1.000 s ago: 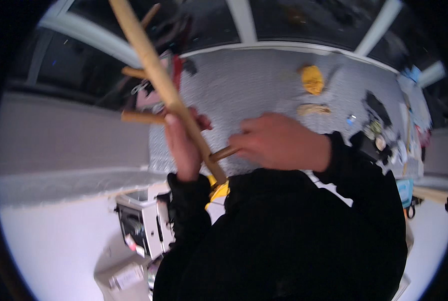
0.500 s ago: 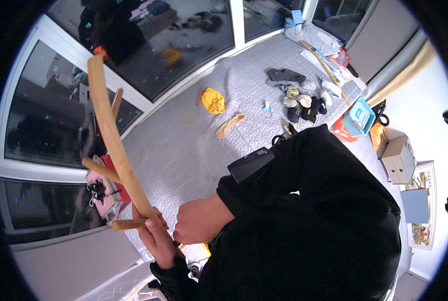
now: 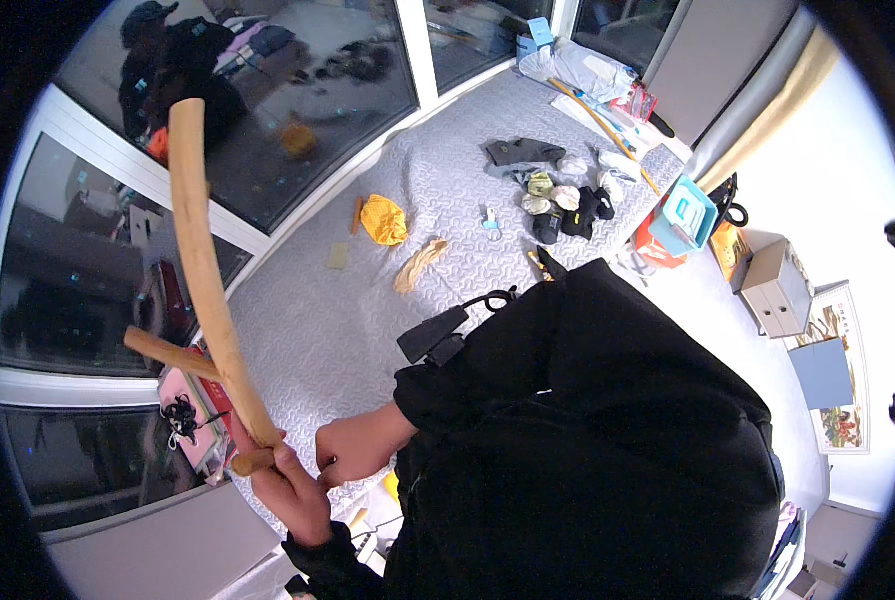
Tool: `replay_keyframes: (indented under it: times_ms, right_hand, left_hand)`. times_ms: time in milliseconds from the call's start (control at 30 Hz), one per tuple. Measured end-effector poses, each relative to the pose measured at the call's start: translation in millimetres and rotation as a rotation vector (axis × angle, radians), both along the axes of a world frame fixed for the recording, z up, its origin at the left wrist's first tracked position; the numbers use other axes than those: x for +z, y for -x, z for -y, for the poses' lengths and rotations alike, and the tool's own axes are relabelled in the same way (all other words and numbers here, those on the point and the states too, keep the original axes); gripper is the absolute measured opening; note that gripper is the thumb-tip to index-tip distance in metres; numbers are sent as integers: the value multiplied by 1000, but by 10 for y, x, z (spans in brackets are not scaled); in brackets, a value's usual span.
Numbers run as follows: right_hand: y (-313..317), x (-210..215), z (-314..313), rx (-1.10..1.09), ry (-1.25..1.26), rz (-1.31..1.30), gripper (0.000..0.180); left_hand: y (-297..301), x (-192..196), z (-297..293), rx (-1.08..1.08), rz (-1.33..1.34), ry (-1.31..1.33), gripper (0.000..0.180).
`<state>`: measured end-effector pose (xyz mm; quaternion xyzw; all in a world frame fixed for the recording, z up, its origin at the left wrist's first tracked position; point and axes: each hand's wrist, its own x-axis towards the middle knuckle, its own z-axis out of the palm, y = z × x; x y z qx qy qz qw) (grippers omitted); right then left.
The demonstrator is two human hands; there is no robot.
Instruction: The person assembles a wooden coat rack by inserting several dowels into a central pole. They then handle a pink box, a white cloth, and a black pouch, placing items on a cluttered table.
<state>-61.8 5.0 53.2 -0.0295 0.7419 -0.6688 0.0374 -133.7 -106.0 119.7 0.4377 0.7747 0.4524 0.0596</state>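
Observation:
A long, slightly curved wooden coat-rack pole rises from my left hand toward the window at the upper left. Two short pegs stick out from it: an upper peg and a lower peg beside my thumb. The fingers of my left hand are wrapped round the pole's lower part. My right hand is closed in a fist just right of the left hand; whatever is inside it is hidden. A black box-shaped device sits by my right sleeve.
A grey quilted bedspread bears a yellow cloth bundle, a beige cloth, rolled socks and dark clothing. A teal bin stands at right. The window is close behind the pole's top.
The room has shifted left in view. The pole now stands a little more upright, and both hands sit slightly lower and further left in view. The left hand has kept its hold.

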Motion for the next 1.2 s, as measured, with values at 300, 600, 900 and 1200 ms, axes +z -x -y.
replay_keyframes:
  times_ms: [300,600,900,1200]
  right_hand:
    - [-220,490,-850,122,390,41,49]
    - [-364,415,-235,149,78,35,27]
    - [-402,325,-236,23,166,36,28]
    - [-324,86,-344,-40,449,125,48]
  left_hand:
    - [509,-104,14,273,620,-518,36]
    - [551,-172,-57,352,937,-901,32]
    - [645,-507,-6,338,977,-937,32]
    - [451,-345,-153,68,733,-817,64]
